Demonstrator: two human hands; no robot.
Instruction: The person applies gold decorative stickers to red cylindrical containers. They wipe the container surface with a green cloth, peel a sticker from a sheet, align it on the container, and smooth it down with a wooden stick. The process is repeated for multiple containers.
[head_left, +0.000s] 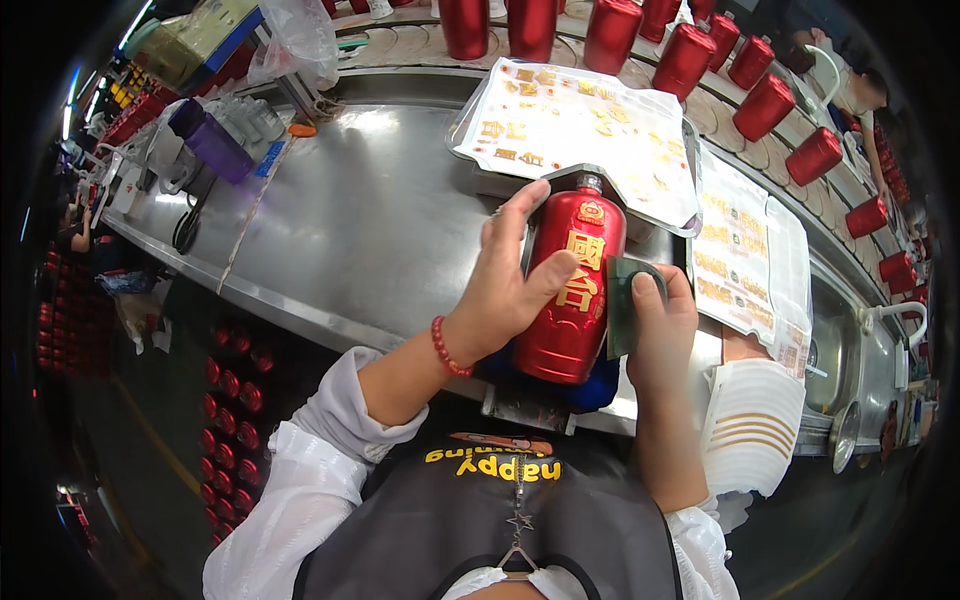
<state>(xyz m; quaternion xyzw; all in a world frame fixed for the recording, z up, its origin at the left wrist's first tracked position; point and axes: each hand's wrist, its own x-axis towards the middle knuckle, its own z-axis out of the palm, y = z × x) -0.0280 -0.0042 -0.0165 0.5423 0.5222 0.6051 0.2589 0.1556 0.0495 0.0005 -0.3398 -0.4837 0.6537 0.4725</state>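
A red metallic bottle with raised gold characters and a small clear neck leans back in front of me, over a blue support at the counter's front edge. My left hand is closed round its left side, with the thumb across the front beside the gold characters. My right hand pinches a thin, dark green flat piece between thumb and fingers. That piece lies against or very close to the bottle's right side. Whether it touches cannot be made out.
Beyond the bottle, a tray holds a white sheet of gold decals. Another decal sheet lies right of it. A conveyor carrying red bottles curves behind. A sink is at right, a purple tumbler at left.
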